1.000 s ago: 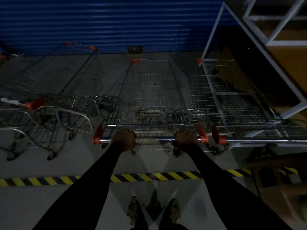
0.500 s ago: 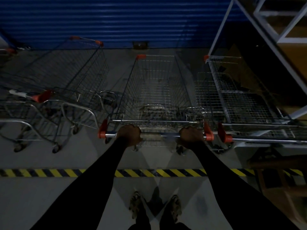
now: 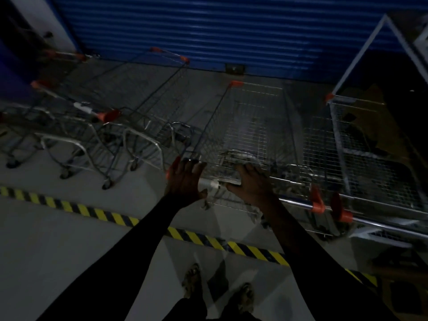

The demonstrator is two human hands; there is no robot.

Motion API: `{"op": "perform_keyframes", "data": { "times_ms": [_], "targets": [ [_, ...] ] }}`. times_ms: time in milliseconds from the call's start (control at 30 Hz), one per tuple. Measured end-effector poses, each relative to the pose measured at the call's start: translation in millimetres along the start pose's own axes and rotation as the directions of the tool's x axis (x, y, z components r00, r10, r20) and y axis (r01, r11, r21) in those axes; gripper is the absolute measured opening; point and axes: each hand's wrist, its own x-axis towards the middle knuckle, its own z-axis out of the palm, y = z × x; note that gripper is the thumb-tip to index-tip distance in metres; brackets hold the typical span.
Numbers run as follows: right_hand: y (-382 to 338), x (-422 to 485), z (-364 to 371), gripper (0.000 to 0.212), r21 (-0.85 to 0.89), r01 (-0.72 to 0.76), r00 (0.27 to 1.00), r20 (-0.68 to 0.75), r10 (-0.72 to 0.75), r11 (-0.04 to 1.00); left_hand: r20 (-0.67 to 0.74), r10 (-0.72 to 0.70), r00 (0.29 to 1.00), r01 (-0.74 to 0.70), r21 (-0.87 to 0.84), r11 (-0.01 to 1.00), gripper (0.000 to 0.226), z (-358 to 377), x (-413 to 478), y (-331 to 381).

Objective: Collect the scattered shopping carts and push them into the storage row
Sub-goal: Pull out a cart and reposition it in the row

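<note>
A wire shopping cart (image 3: 252,126) with orange corner caps stands straight ahead, nose toward the blue shutter. Its chrome handle (image 3: 294,202) runs across in front of me. My left hand (image 3: 185,179) lies over the handle's left end with fingers stretched out. My right hand (image 3: 250,181) is spread flat over the handle a little to the right, fingers straight. Neither hand is curled round the bar. A second cart (image 3: 370,147) stands close on the right, side by side with the first.
Several more carts (image 3: 139,100) stand at an angle on the left, some nested (image 3: 69,135). A yellow-black floor stripe (image 3: 104,214) crosses behind the carts. The blue roller shutter (image 3: 208,31) closes the far side. A white metal frame (image 3: 361,49) rises at right.
Both hands gripped the cart handle before; now their fingers have opened and straightened over it. The view has swung left and tilted.
</note>
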Motion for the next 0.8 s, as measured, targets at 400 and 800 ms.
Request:
{"op": "perform_keyframes", "data": {
  "times_ms": [400, 800],
  "targets": [
    [-167.2, 54.2, 40.2, 0.088, -0.102, 0.322, 0.946, -0.006, -0.325, 0.941, 0.048, -0.373, 0.927, 0.37, 0.063, 0.927, 0.109, -35.8, -90.5, -147.0],
    [-328.6, 117.0, 85.1, 0.081, -0.01, 0.223, 0.975, 0.003, -0.223, 0.975, 0.174, -0.374, 0.911, 0.367, 0.069, 0.928, 0.116, -45.0, -119.2, -324.2]
  ]
}}
